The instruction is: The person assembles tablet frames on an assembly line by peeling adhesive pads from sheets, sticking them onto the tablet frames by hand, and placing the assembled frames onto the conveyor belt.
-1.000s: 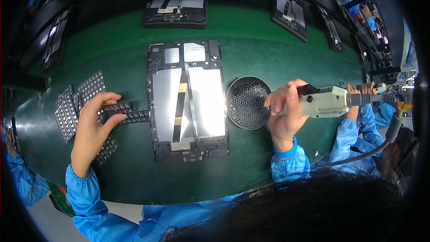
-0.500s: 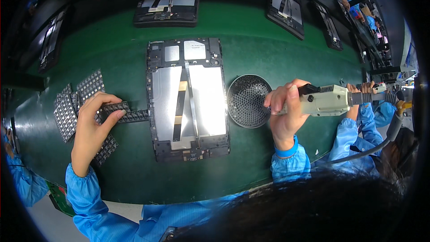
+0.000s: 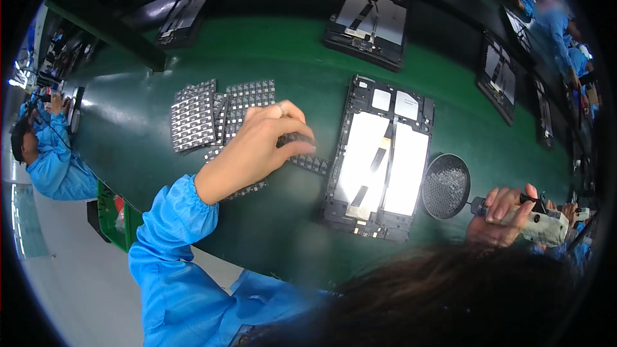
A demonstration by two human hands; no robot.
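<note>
My left hand (image 3: 247,141) is closed, thumb against fingers, on a narrow black strip of small parts (image 3: 311,163), its free end near the left edge of an open tablet (image 3: 409,170). Much of the strip is hidden by the fingers. Black sheets (image 3: 193,115) of the same small parts lie stacked beyond and under this hand. The tablet lies flat, silver plates and a dark ribbon cable (image 3: 379,157) showing. At its right rests a round dark dish (image 3: 447,186) with a speckled inside. My right hand (image 3: 498,215) grips a pale electric screwdriver (image 3: 546,226), its tip end towards the dish.
More open tablets (image 3: 367,22) stand along the far side of the green bench (image 3: 283,254). A dark post (image 3: 106,26) rises at the far left. A green crate (image 3: 119,225) sits below the bench edge. Co-workers in blue (image 3: 54,160) are at left and right.
The view has swung left, so bench things appear farther right. My left hand has turned more over the strip. My right hand still holds the screwdriver, lower in the picture.
</note>
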